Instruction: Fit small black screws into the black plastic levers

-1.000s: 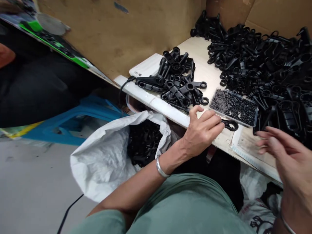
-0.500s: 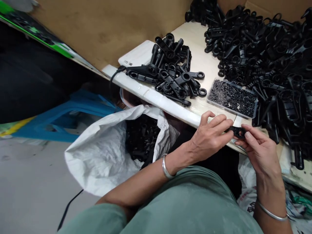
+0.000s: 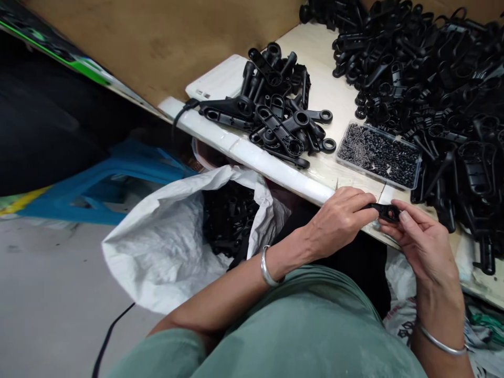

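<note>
Between my two hands, at the front edge of the table, is a black plastic arm-shaped part point(image 3: 388, 212) with a ring at its right end. My left hand point(image 3: 342, 215) pinches its left end, fingers closed and bent over it. The thumb and fingers of my right hand point(image 3: 423, 236) grip the ring end. Just beyond my hands stands a clear plastic box point(image 3: 378, 152) full of tiny dark pieces, too small to name surely. A small heap of similar black parts point(image 3: 279, 118) lies to the left of the box.
A large pile of black parts point(image 3: 425, 79) covers the table's right side. A white flat box point(image 3: 216, 79) sits behind the small heap. Below the table edge point(image 3: 252, 157), a white sack point(image 3: 145, 247) holds more black parts. Blue plastic furniture point(image 3: 90, 184) stands at left.
My left hand's raised fingers have folded down toward the black part. My right hand keeps its grip on the ring end. The whole view has shifted slightly.
</note>
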`<move>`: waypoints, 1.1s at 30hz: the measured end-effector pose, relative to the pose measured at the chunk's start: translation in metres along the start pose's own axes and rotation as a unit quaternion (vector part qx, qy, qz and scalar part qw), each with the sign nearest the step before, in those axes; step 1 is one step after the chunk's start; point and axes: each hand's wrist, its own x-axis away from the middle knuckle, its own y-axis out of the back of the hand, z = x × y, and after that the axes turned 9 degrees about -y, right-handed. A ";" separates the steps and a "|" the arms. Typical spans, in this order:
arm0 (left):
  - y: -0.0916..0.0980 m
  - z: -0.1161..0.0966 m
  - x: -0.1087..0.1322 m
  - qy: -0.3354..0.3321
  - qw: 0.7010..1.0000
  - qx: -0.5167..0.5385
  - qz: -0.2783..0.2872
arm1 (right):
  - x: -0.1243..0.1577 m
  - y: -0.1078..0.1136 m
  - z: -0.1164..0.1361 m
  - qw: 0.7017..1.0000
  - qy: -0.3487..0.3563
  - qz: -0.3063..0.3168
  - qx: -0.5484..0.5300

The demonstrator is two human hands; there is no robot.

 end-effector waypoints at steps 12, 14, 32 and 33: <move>-0.003 -0.009 0.002 0.009 0.996 0.011 -0.085 | 0.013 -0.019 -0.005 0.996 0.021 -0.070 -0.051; -0.003 -0.010 0.003 0.012 0.996 0.008 -0.091 | 0.015 -0.023 -0.007 0.994 0.023 -0.083 -0.063; -0.010 -0.017 0.009 0.019 0.993 -0.012 -0.117 | 0.018 -0.035 -0.018 0.989 0.044 -0.111 -0.084; -0.010 -0.017 0.009 0.021 0.993 -0.011 -0.117 | 0.018 -0.035 -0.018 0.989 0.043 -0.114 -0.088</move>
